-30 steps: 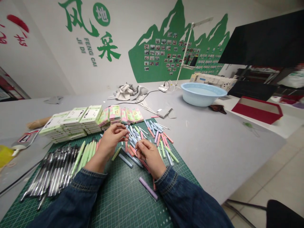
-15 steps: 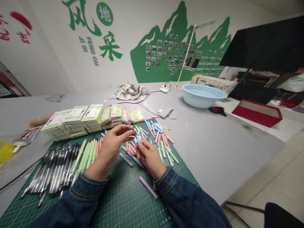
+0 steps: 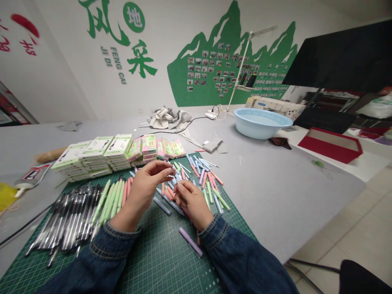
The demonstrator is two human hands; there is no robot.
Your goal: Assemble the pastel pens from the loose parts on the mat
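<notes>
1. I have my left hand (image 3: 143, 188) raised over the mat, its thumb and fingertips (image 3: 167, 168) pressed together in a pinch. I cannot make out whether anything thin sits between them.
2. My right hand (image 3: 192, 200) sits lower, its fingers curled close together at the edge of the pile. I cannot tell whether they grip anything.
3. The loose pastel pens (image 3: 202, 183) lie jumbled at 1 o'clock from my hands, on the green cutting mat (image 3: 153, 261).
4. Already in order: black pens (image 3: 67, 222) lie side by side at 9 o'clock, with green pens (image 3: 108, 202) just beside them. Boxed packs (image 3: 118, 149) stand stacked at 11 o'clock.
5. Not yet in order: the jumbled pile, a blue pen (image 3: 162, 206) at 6 o'clock and a purple pen (image 3: 190, 242) at 5 o'clock.
</notes>
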